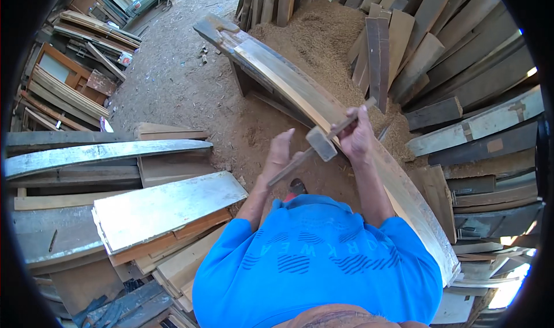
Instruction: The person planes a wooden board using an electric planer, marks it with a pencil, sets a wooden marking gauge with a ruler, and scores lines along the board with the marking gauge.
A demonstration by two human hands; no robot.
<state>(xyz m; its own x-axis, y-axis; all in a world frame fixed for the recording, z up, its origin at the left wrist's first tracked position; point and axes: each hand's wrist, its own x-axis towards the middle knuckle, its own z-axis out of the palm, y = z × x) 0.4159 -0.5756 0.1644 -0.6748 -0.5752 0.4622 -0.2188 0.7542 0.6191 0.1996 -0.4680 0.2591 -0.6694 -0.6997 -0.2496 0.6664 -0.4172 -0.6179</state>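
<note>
A wooden marking gauge, a square block on a long thin stem, is held tilted over the near side of the workbench. My right hand is closed around the upper part of the stem, just beyond the block. My left hand is beside the lower part of the stem, fingers stretched and thumb apart; whether the thumb touches the stem I cannot tell. Below the gauge lies a long pale board along the bench, which runs diagonally from far left to near right.
Planks lean along the right and far sides. Sawdust and shavings are heaped behind the bench. At left are stacked boards, with a whitish panel on top. An orange-brown framed door stands farther off. My shoe shows on the dirt floor.
</note>
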